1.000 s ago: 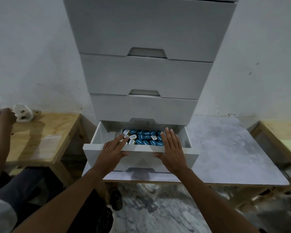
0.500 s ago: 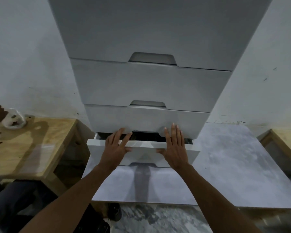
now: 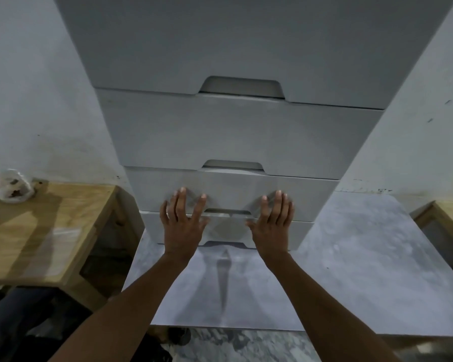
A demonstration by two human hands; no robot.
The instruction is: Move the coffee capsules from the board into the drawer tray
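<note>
Grey tabletop (image 3: 351, 257) below; left grip (image 3: 181, 226), right grip (image 3: 272, 228) flat, fingers spread, pressing closed bottom drawer (image 3: 226, 231).

In front of me a tall pale grey cabinet of stacked drawers (image 3: 233, 131) stands on a mottled grey tabletop (image 3: 364, 270), against a scuffed off-white plastered wall (image 3: 37, 87). A light plywood table (image 3: 50, 231) sits to my left, and the corner of another light wooden table (image 3: 445, 212) shows at the right edge. Below is a grey marbled floor (image 3: 246, 346), and the light is dim and even.
</note>
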